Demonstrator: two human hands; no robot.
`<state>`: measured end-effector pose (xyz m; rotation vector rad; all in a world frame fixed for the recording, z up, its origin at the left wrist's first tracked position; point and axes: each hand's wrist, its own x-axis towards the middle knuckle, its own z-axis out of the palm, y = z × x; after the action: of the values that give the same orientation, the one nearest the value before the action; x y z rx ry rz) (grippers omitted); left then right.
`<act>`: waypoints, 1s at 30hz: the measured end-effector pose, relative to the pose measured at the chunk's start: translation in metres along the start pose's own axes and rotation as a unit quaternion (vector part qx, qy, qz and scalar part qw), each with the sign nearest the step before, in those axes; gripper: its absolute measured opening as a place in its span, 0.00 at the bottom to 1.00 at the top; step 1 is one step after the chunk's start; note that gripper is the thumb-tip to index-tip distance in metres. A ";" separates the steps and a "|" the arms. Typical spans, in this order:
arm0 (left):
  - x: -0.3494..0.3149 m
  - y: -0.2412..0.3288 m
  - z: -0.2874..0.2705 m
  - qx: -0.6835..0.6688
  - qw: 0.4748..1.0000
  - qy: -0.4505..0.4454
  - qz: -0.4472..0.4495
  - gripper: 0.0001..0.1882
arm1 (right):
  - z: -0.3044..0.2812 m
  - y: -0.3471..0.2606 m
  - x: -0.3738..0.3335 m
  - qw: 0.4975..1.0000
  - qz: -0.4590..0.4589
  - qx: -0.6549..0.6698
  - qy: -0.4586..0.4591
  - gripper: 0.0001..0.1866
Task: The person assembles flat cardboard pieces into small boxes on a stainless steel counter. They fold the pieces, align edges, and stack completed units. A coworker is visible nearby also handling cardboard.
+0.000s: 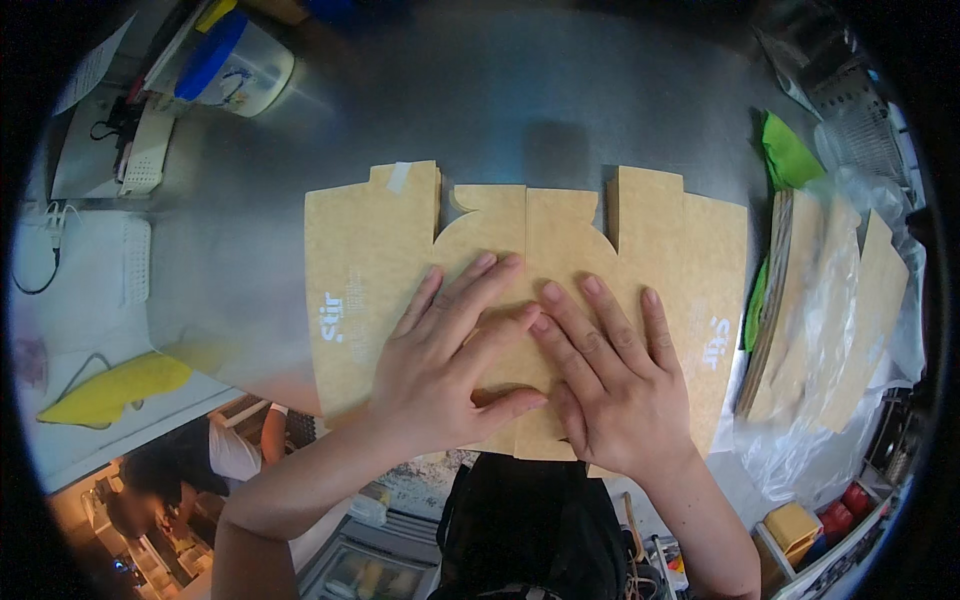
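Note:
Flat, unfolded brown cardboard box blanks [570, 235] lie on the metal table in front of me, layered at their upper tabs. White print marks both side panels, and a small pale strip of tape [399, 177] sticks to the upper left tab. My left hand [440, 350] rests on the middle of the cardboard, fingers spread and pointing up and right. Beside it, my right hand [615, 375] lies flat with its fingers apart, pointing up and left. The two hands nearly meet at the central crease, and their tips press on the board. Neither hand grasps anything.
At right stand more brown blanks [790, 300] in clear plastic, beside green cloth [790, 152]. A blue-lidded tub [240, 70] and a white basket [148, 155] are at upper left. Yellow cloth [115, 388] hangs over the left ledge. Another person [175, 465] works at lower left.

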<state>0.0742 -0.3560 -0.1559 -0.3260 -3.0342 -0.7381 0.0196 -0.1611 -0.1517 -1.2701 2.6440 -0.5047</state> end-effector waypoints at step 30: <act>-0.003 0.004 0.000 0.020 0.997 0.060 0.044 0.30 | -0.009 0.018 -0.047 0.835 0.434 0.085 0.326 0.23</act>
<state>0.0777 -0.3527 -0.1546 -0.3964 -2.8979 -0.6655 0.0333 -0.1119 -0.1495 0.3081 3.1695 -1.0814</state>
